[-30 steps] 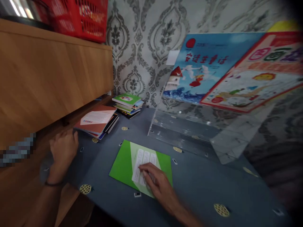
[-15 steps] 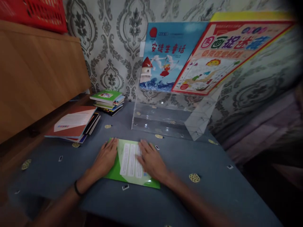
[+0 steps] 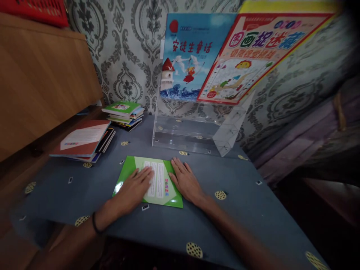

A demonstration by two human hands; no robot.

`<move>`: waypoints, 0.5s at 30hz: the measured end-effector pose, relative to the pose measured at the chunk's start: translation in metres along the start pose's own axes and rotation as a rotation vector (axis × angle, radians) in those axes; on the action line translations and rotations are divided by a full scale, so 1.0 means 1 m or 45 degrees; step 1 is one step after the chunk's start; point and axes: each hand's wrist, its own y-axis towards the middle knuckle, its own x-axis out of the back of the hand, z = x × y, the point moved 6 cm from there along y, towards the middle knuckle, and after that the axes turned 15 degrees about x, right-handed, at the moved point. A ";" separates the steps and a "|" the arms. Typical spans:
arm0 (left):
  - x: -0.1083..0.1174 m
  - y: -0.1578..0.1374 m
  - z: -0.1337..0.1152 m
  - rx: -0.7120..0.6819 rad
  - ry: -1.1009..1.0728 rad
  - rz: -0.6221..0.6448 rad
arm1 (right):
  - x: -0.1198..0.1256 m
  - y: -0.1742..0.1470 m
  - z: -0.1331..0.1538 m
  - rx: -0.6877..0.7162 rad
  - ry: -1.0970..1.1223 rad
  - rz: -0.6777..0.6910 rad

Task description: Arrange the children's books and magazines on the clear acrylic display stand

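A green book [image 3: 160, 180] lies flat on the table, its pale text panel facing up. My left hand [image 3: 137, 185] rests flat across the left half of the cover, fingers stretched out over part of the text. At the book's right edge lies my right hand [image 3: 185, 180], palm down with its fingers extended and the thumb a little apart. Neither hand grips anything. Part of the cover is hidden under the left hand.
Behind the book stands a clear acrylic rack [image 3: 185, 140] holding a blue book [image 3: 180, 71] and a red-bordered book [image 3: 253, 60]. A stack topped by a green book [image 3: 122, 108] and a pile topped by a reddish-brown book [image 3: 81, 138] sit at left, near a wooden cabinet [image 3: 47, 75].
My left hand has slid rightward from the book's left edge onto its cover. My right hand has shifted off the text to the right edge. The camera view has moved slightly.
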 end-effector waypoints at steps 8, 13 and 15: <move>0.003 -0.029 0.064 0.279 -0.003 -0.179 | 0.007 0.032 0.095 0.189 0.137 -0.031; -0.001 -0.032 0.062 0.192 -0.025 -0.171 | -0.005 0.058 0.160 0.344 0.329 -0.121; -0.005 -0.031 0.065 0.204 0.000 -0.238 | -0.006 0.051 0.144 0.262 0.326 -0.138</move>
